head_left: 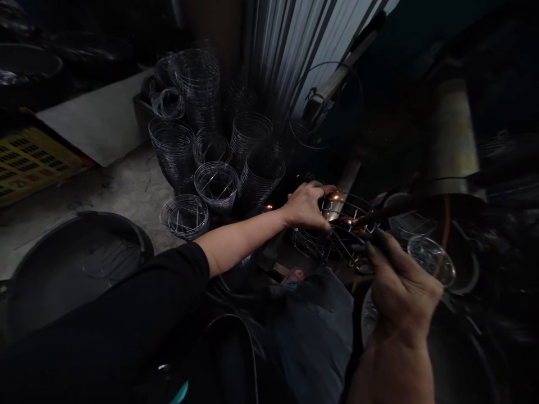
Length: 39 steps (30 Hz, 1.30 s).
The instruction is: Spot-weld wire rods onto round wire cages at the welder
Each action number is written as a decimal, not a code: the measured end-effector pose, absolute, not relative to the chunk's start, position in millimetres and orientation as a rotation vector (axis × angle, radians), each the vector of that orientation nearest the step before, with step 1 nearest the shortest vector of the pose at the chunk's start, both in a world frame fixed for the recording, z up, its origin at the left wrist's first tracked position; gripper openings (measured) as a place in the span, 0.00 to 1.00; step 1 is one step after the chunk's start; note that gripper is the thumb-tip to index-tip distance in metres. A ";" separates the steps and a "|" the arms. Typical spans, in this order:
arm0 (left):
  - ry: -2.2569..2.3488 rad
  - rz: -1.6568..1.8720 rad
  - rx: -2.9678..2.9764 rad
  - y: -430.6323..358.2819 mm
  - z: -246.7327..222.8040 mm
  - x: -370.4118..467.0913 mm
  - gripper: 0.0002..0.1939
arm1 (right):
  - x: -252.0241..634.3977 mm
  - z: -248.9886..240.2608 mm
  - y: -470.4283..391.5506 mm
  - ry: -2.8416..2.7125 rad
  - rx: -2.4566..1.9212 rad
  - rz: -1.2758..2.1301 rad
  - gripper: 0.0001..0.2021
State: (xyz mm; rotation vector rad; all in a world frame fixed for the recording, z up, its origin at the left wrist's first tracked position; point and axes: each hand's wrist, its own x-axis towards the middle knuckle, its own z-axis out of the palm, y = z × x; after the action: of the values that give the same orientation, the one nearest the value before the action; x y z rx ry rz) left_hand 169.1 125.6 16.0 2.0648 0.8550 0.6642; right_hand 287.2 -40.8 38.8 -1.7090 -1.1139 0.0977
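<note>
Left hand (306, 206): your fingers were pinching the wire basket (337, 247)
Right hand (402, 275): your fingers curled beside it, couldn't tell around what
Wire stacks (261, 174): stood near your left hand

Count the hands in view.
2: the left hand at the wire basket, the right hand toward the picture's lower right. The dark areas may hide others.
</note>
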 end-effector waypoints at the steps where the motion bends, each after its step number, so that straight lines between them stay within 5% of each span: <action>1: 0.875 0.657 2.054 128.3 17.2 171.5 0.51 | 283.2 38.1 -44.4 -1.048 -1.673 0.159 0.16; 9: 0.725 0.681 1.725 137.1 -29.0 157.5 0.71 | 278.6 16.5 -73.1 -1.053 -1.705 0.701 0.24; 14: 0.675 0.665 1.324 124.0 -54.5 135.4 0.53 | 254.6 44.0 -78.8 -1.541 -1.596 0.638 0.16; 19: 0.690 0.730 1.813 97.9 -20.5 100.1 0.58 | 231.1 64.4 -73.3 -1.727 -1.544 0.518 0.09; 24: 0.727 0.624 2.126 59.3 3.6 84.2 0.55 | 236.6 48.8 -61.5 -1.701 -1.818 0.644 0.13; 30: 0.764 0.595 2.168 48.4 6.9 95.1 0.55 | 244.5 47.9 -72.0 -1.800 -1.890 0.418 0.13; 39: 0.771 0.553 2.305 43.7 9.9 106.6 0.54 | 261.8 68.5 -78.8 -1.629 -1.764 0.923 0.13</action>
State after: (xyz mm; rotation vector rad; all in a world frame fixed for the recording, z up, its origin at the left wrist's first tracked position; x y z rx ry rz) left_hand 106.6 43.7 9.9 2.3048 0.7709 0.5531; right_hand 261.8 -78.8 68.5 -1.7641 -1.6293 0.9228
